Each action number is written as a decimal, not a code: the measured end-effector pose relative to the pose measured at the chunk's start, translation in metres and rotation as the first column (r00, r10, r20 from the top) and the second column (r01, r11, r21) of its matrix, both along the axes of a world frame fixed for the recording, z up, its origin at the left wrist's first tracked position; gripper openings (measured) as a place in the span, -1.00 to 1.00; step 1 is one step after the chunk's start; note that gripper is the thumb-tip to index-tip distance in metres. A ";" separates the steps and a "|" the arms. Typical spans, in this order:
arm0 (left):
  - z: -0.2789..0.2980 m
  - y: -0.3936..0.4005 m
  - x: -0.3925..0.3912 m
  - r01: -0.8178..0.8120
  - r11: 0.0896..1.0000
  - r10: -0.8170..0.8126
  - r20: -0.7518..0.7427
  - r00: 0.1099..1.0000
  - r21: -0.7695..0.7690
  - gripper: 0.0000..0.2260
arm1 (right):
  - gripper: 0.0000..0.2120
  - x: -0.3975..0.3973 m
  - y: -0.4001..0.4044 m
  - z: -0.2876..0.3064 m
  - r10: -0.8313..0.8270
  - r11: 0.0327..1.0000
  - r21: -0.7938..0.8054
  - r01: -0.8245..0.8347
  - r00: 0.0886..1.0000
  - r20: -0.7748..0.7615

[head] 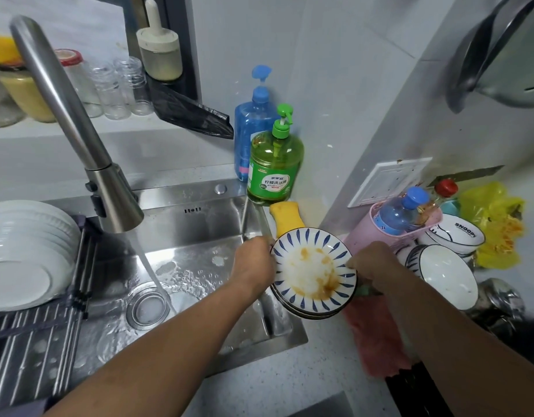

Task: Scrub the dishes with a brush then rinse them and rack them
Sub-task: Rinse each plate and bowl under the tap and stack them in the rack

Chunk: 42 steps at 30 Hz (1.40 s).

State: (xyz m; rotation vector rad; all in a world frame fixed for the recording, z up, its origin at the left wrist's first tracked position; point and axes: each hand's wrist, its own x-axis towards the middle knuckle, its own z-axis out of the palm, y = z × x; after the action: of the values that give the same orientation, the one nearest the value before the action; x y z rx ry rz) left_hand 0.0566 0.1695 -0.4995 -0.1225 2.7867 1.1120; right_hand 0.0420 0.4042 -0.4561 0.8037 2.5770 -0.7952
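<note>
A small stack of blue-striped white plates hangs over the right edge of the sink. The top plate is smeared with orange sauce. My left hand grips the stack's left rim. My right hand grips its right rim. Water runs from the steel faucet into the sink basin. White plates stand in the rack at the left. More bowls wait on the counter at the right. No brush can be made out.
A green detergent bottle and a blue pump bottle stand behind the sink. A yellow sponge lies by them. A pink holder, a pink cloth and a yellow bag crowd the right counter.
</note>
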 end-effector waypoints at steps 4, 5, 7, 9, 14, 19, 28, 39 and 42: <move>0.001 0.000 0.001 -0.005 1.000 0.005 0.017 1.000 0.005 -0.70 | -0.70 0.001 0.000 0.001 -0.012 1.000 0.023 0.013 1.000 -0.027; 0.002 0.000 0.001 -0.007 1.000 0.006 0.023 1.000 0.007 -0.70 | -0.70 0.001 -0.001 0.003 -0.004 1.000 0.030 0.004 1.000 -0.021; 0.004 0.000 0.002 -0.014 1.000 0.014 0.025 1.000 0.018 -0.71 | -0.70 0.001 -0.001 0.004 0.063 0.996 0.068 -0.063 0.998 0.002; 0.005 0.000 0.002 -0.018 0.999 0.017 0.025 1.000 0.029 -0.71 | -0.71 0.002 -0.001 0.008 0.105 0.990 0.094 -0.107 0.994 0.031; 0.003 -0.004 0.002 -0.020 0.997 0.015 0.062 0.998 0.079 -0.73 | -0.73 0.003 0.001 0.014 0.093 0.992 0.079 -0.097 0.994 0.049; -0.002 -0.012 0.009 -0.049 0.982 0.034 0.083 0.996 0.184 -0.80 | -0.76 -0.008 0.000 0.030 0.221 0.971 0.077 -0.227 0.972 0.080; 0.021 -0.078 0.029 -0.420 0.619 0.135 0.437 0.889 0.664 -0.60 | -0.80 -0.013 -0.072 0.061 0.217 0.964 -0.164 -0.207 0.975 0.047; 0.009 -0.205 0.079 -0.520 0.638 0.264 0.473 0.841 0.568 -0.67 | -0.93 -0.010 -0.210 0.005 0.290 0.919 -0.317 -0.232 0.946 0.146; 0.010 -0.231 0.087 -0.539 0.632 0.323 0.444 0.836 0.557 -0.66 | -0.92 -0.008 -0.243 -0.009 0.309 0.895 -0.377 -0.239 0.941 0.137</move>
State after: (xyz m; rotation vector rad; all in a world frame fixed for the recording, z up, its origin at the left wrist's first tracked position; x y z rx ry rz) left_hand 0.1441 -0.0618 -0.4893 -0.8501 1.9568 1.9407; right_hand 0.0338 0.1617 -0.4654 0.3717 2.2133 -0.9984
